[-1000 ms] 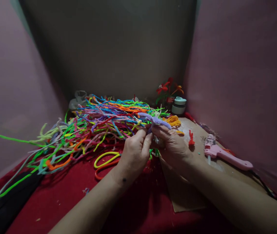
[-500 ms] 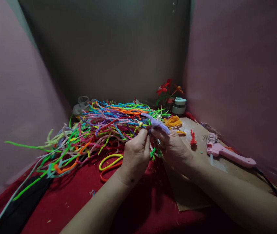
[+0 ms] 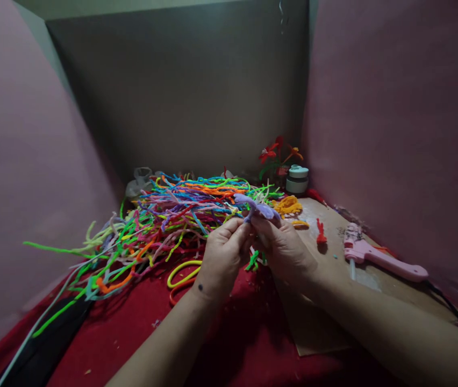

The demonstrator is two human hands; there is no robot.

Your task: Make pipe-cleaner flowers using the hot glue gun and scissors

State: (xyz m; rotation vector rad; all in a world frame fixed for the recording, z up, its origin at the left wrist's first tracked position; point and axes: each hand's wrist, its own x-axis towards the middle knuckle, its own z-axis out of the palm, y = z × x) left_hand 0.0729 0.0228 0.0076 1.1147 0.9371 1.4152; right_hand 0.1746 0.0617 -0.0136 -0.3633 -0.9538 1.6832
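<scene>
Between the hands: a lilac pipe cleaner point(image 3: 255, 207), bent into a short kinked shape, rises just above the fingertips, in front of the near edge of the coloured heap.
Left grip: the left hand point(image 3: 223, 258) pinches the lilac stem's lower end, thumb and forefinger pressed together on it (the other fingers are curled in).
Right grip: the right hand point(image 3: 285, 250) closes on the same stem from the other side, its fingertips touching those of the left.
Heap: a loose pile of pipe cleaners point(image 3: 164, 217) in green, blue, orange, pink and purple spreads across the counter point(image 3: 132, 344), which is draped in red cloth.
Loops: a yellow loop point(image 3: 183, 273) and an orange loop point(image 3: 176, 293) lie side by side just left of the left wrist.
Scraps: green offcuts point(image 3: 253, 260) lie under the hands.
Right side: a cardboard sheet point(image 3: 321, 322) carries a pink glue gun point(image 3: 378, 258), a red twisted piece point(image 3: 320, 234) and an orange-yellow coil point(image 3: 288, 204), all apart from one another.
Back corner: red and orange pipe-cleaner flowers point(image 3: 275, 153) stand beside a small pale jar point(image 3: 297, 179).
Surround: pink panels point(image 3: 394, 118) flank a grey back wall point(image 3: 180, 91).
</scene>
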